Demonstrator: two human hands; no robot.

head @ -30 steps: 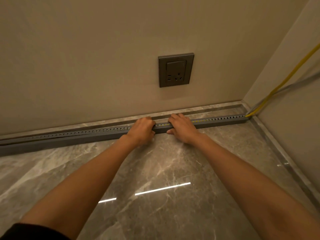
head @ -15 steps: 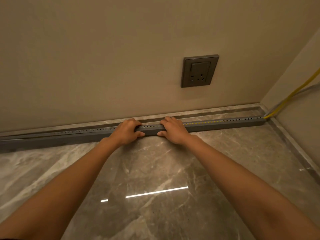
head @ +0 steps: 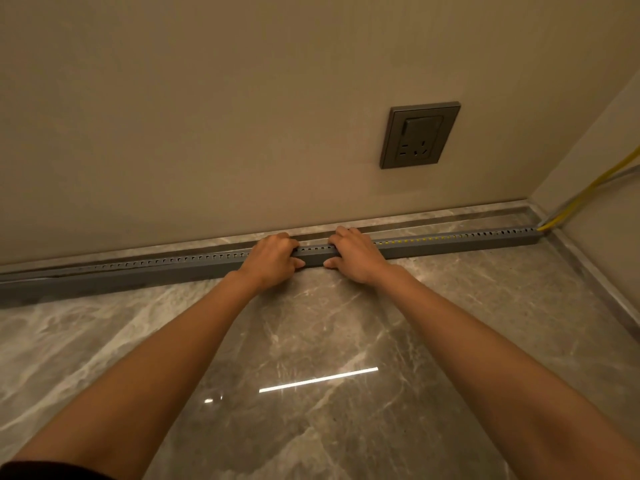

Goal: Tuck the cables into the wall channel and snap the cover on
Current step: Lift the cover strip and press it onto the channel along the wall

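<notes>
A long grey cable channel (head: 450, 242) with a row of slots lies on the floor along the foot of the wall. A yellow cable (head: 585, 194) and a grey cable (head: 623, 174) come down the right wall and enter the channel's right end; yellow shows through the slots to the right of my hands. My left hand (head: 272, 259) and my right hand (head: 353, 254) sit side by side on the channel's middle, fingers curled over its top and thumbs against its front face. At the far left the channel top looks slightly lifted.
A grey wall socket (head: 419, 135) is mounted above and right of my hands. The glossy marble floor (head: 311, 341) reflects a strip light. A marble skirting (head: 433, 216) runs along both walls and meets in the corner at right.
Both hands have slid to the left along the channel, staying side by side, and my view has turned left, so the socket and corner sit further right.
</notes>
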